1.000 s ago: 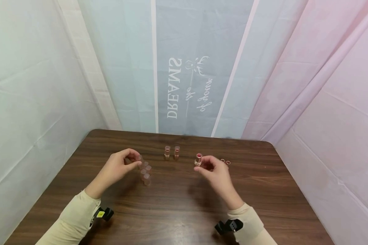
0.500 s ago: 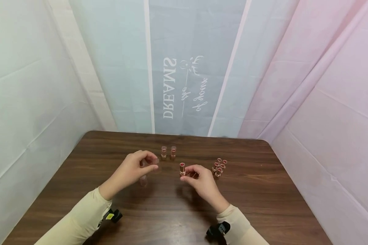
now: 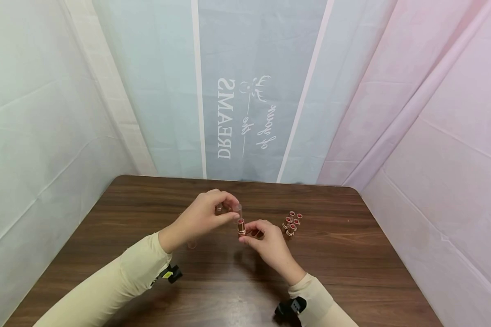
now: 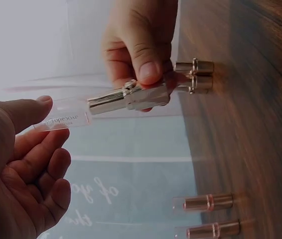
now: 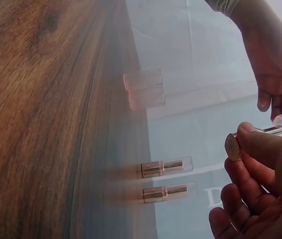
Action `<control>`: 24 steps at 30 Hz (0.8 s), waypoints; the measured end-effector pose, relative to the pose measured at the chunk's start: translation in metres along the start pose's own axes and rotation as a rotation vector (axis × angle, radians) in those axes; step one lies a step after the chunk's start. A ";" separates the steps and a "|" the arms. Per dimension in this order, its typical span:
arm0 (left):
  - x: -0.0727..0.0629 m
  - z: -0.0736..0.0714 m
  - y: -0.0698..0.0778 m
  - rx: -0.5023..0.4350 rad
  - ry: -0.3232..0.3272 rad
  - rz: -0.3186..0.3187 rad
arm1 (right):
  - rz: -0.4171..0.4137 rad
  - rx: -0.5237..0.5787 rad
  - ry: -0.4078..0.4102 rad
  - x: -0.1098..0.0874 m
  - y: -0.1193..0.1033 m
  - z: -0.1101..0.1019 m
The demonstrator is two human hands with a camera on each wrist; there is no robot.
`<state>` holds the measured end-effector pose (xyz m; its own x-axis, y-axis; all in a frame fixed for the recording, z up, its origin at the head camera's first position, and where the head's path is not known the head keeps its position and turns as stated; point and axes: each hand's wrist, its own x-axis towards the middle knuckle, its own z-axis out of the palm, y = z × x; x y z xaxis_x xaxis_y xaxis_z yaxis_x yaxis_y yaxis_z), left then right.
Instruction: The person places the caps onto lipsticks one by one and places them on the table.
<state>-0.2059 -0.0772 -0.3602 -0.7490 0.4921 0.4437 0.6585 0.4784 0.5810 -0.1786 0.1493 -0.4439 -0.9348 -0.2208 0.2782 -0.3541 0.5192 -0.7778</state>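
My left hand [image 3: 202, 218] pinches a clear lipstick cap [image 4: 64, 117] between thumb and fingers; lettering shows on its side. In my right hand [image 3: 272, 245] is an uncapped lipstick tube [image 3: 241, 228], rose-gold and gripped near its base with the red tip upward. The cap's rim is right at the tube's top end in the left wrist view, the two roughly in line. Just right of my right hand, several uncapped lipsticks [image 3: 292, 225] stand upright in a cluster.
Two capped lipsticks, one nearer [image 5: 167, 167] and one beside it [image 5: 170, 193], stand upright at the back, largely hidden by my left hand in the head view. Loose clear caps [image 5: 146, 88] stand on the brown wooden table [image 3: 335, 259]. Fabric curtains [image 3: 167, 91] enclose the back and sides.
My left hand has carried the cap rightward from the cap group to above the lipstick tube. My right hand has brought the tube left from the cluster, then held nearly still.
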 end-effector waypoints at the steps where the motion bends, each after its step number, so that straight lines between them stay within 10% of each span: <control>1: 0.001 0.002 0.000 0.002 -0.004 -0.002 | 0.000 0.003 -0.001 0.000 -0.001 0.000; 24: -0.004 0.018 0.002 -0.007 -0.089 0.023 | -0.091 0.013 0.041 -0.003 -0.007 -0.005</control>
<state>-0.2003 -0.0650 -0.3732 -0.7241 0.5654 0.3949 0.6745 0.4612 0.5764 -0.1732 0.1507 -0.4364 -0.8993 -0.2322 0.3707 -0.4374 0.4874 -0.7557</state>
